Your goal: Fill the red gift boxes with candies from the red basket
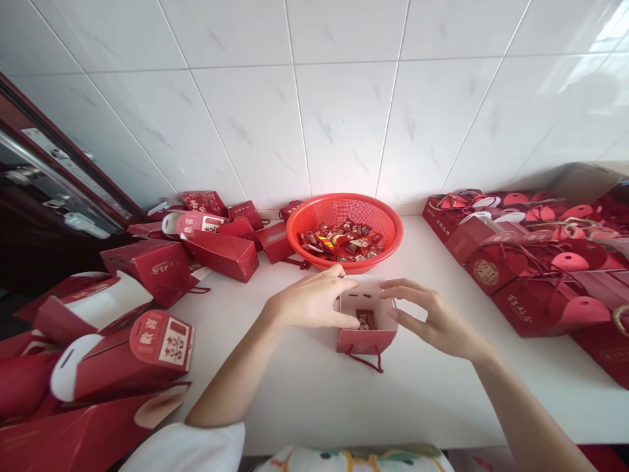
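A small red gift box [367,341] with its top open stands on the white table in front of me, its red cord handle [367,362] hanging down the near side. Inside its pale interior lies a red wrapped candy [365,319]. My left hand [314,298] is at the box's left rim, thumb and fingers apart, the thumb over the opening. At the right rim is my right hand [427,318], fingers spread and fingertips against or very close to the box wall. Neither hand visibly holds a candy.
Behind the box, a red plastic basket [396,229] holds many wrapped candies [344,241]. Unfilled-looking red boxes [221,252] lie piled on the left. Rows of red boxes with cord handles [511,288] stand at right. A tiled wall [344,124] rises behind the table [295,400].
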`<action>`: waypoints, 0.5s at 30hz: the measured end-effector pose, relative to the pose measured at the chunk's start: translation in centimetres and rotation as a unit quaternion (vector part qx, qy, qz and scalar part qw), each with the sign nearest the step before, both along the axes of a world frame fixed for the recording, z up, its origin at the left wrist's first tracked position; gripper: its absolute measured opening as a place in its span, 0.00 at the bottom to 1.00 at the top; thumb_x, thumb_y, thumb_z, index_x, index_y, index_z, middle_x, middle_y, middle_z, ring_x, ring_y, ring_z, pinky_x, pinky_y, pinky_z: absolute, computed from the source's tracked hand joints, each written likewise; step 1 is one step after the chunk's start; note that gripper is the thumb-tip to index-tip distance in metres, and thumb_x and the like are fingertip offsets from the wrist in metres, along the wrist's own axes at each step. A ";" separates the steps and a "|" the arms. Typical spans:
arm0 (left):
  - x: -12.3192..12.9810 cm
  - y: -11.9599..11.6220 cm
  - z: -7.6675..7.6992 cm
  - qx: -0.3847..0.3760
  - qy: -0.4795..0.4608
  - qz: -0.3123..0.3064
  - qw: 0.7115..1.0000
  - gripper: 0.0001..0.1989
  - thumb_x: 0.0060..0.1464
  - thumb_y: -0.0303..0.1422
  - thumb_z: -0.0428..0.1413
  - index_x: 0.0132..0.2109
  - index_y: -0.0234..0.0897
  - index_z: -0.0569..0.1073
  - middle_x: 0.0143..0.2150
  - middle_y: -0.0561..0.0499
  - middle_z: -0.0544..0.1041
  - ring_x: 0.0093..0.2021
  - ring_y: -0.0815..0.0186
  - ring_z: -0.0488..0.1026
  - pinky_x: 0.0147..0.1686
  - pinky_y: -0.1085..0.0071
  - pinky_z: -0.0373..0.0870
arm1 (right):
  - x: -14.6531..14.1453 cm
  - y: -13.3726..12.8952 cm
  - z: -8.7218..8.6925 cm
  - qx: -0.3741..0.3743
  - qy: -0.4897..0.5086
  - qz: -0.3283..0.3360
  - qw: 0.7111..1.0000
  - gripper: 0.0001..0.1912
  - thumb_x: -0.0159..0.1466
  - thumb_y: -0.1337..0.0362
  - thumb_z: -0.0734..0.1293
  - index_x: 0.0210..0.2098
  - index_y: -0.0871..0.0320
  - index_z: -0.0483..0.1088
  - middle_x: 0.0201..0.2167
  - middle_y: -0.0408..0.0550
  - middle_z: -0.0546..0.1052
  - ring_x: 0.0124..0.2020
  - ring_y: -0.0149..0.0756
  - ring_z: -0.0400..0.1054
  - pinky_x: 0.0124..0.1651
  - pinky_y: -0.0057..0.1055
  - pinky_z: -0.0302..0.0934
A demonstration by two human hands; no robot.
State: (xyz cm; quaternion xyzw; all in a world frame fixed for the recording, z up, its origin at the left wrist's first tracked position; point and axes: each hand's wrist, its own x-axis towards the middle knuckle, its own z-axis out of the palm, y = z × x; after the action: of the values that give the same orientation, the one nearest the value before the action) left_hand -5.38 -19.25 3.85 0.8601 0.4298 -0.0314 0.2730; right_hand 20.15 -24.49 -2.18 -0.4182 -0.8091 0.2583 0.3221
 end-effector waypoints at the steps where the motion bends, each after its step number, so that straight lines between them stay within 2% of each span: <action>1: 0.0 0.1 -0.2 0.005 -0.009 -0.003 1.000 0.28 0.51 0.46 0.62 0.60 0.47 0.74 0.52 0.49 0.71 0.49 0.57 0.73 0.43 0.69 0.68 | 0.2 -0.2 -0.5 0.003 0.023 -0.014 1.000 0.13 0.72 0.57 0.63 0.50 0.51 0.76 0.55 0.52 0.77 0.57 0.45 0.73 0.58 0.43 0.68; 4: -0.5 0.8 -0.9 0.009 -0.057 -0.025 0.998 0.26 0.52 0.38 0.62 0.60 0.49 0.75 0.57 0.50 0.72 0.54 0.57 0.73 0.50 0.68 0.68 | 0.8 -0.2 -1.8 -0.013 0.080 -0.051 0.995 0.11 0.71 0.57 0.63 0.42 0.51 0.77 0.55 0.52 0.78 0.57 0.46 0.72 0.55 0.42 0.69; 7: -1.0 1.2 -1.6 -0.007 -0.136 -0.046 0.990 0.20 0.52 0.34 0.62 0.54 0.49 0.79 0.60 0.51 0.73 0.58 0.57 0.72 0.54 0.67 0.67 | 1.0 0.3 -2.9 -0.054 0.122 -0.069 0.989 0.14 0.71 0.54 0.62 0.39 0.52 0.77 0.57 0.53 0.77 0.52 0.47 0.74 0.47 0.39 0.70; 10: -1.3 0.8 -2.1 -0.031 -0.214 -0.032 0.976 0.13 0.56 0.39 0.61 0.48 0.44 0.80 0.58 0.50 0.77 0.58 0.57 0.73 0.56 0.66 0.67 | 0.9 0.5 -3.5 -0.081 0.165 -0.076 0.980 0.16 0.70 0.51 0.62 0.39 0.52 0.77 0.57 0.54 0.76 0.52 0.48 0.74 0.43 0.38 0.69; 13: -1.2 -0.3 -2.6 -0.029 -0.235 0.002 0.972 0.16 0.55 0.46 0.62 0.45 0.41 0.77 0.51 0.48 0.80 0.53 0.57 0.75 0.53 0.63 0.69 | 0.6 0.4 -3.8 -0.081 0.190 -0.071 0.976 0.17 0.70 0.49 0.62 0.42 0.51 0.78 0.59 0.53 0.76 0.57 0.49 0.71 0.47 0.39 0.68; 15: -0.8 -1.2 -3.1 -0.005 -0.225 0.019 0.974 0.18 0.52 0.47 0.64 0.45 0.40 0.75 0.49 0.48 0.80 0.50 0.56 0.76 0.52 0.62 0.71 | 0.4 0.3 -3.8 -0.074 0.197 -0.069 0.975 0.17 0.71 0.49 0.62 0.44 0.51 0.78 0.60 0.53 0.75 0.59 0.49 0.70 0.52 0.41 0.67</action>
State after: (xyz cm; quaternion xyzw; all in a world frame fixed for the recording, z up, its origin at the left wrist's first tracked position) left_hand -6.21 -20.44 0.74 0.8353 0.3731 0.1660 0.3681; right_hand 20.52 -24.21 -5.94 -0.4367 -0.6777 0.3717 0.4603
